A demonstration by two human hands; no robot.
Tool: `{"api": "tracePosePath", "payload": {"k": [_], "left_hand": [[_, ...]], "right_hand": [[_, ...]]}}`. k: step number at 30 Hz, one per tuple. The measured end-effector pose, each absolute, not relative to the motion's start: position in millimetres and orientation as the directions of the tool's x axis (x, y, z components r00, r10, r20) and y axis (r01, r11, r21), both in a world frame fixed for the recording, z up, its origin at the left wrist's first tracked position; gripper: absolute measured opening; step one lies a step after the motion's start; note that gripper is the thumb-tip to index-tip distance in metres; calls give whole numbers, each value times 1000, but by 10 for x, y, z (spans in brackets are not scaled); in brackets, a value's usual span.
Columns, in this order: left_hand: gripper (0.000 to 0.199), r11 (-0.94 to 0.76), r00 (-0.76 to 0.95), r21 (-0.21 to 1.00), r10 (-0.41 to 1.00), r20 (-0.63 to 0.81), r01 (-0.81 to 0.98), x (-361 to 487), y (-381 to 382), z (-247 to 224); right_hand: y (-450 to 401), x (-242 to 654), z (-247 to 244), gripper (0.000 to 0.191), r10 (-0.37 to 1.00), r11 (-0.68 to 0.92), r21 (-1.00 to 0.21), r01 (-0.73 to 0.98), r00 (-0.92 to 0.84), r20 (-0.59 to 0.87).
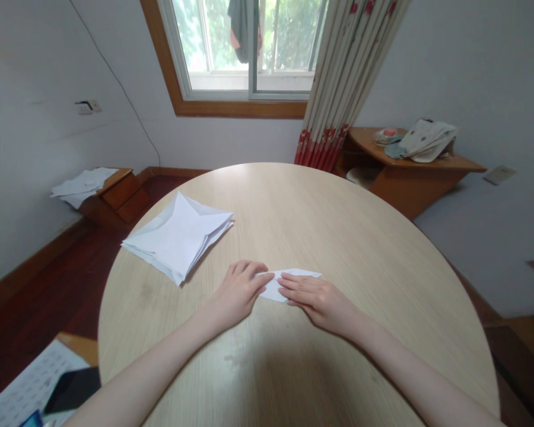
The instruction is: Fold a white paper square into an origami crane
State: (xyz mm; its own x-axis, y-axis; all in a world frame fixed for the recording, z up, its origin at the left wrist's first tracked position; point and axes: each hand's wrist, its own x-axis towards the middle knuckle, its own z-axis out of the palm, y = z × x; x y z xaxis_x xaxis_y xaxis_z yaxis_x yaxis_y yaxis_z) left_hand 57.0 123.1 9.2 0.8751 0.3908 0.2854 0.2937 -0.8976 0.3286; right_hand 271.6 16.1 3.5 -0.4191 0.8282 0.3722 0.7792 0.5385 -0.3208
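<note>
A small white folded paper lies on the round wooden table in front of me, its far edge running to a point at the right. My left hand is at the paper's left end, fingers bent around it and one digit stretched onto its top; part of the paper is hidden there. My right hand rests flat on the right part of the paper, its fingers stretched out toward the left hand. The fingertips of both hands are close together over the paper's middle.
A stack of white paper sheets lies at the left of the round table. At lower left, a dark phone rests on a printed sheet. Beyond are a small cabinet, a curtain and a corner desk holding a bag.
</note>
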Motion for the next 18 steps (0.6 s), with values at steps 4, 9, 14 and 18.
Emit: {"api": "tracePosePath", "payload": {"k": [4,9,14,18], "left_hand": [[20,-873,846,438,390,365,214,581,1244,71],[17,-866,870,487,326,371,116,578,1234,79],[21,-920,884,365,283,371,141,592,1197,73],[26,-950,886,265,260,384,164,620,1159,84]], "right_hand": [[171,2727,7,39,830,535,-314,785,-419,367],[178,2715,-9,44,828,528,-296,796,-404,389],[179,2714,-13,46,820,534,-285,796,-404,406],[178,2689,9,41,818,531,-314,787,-380,431]]}}
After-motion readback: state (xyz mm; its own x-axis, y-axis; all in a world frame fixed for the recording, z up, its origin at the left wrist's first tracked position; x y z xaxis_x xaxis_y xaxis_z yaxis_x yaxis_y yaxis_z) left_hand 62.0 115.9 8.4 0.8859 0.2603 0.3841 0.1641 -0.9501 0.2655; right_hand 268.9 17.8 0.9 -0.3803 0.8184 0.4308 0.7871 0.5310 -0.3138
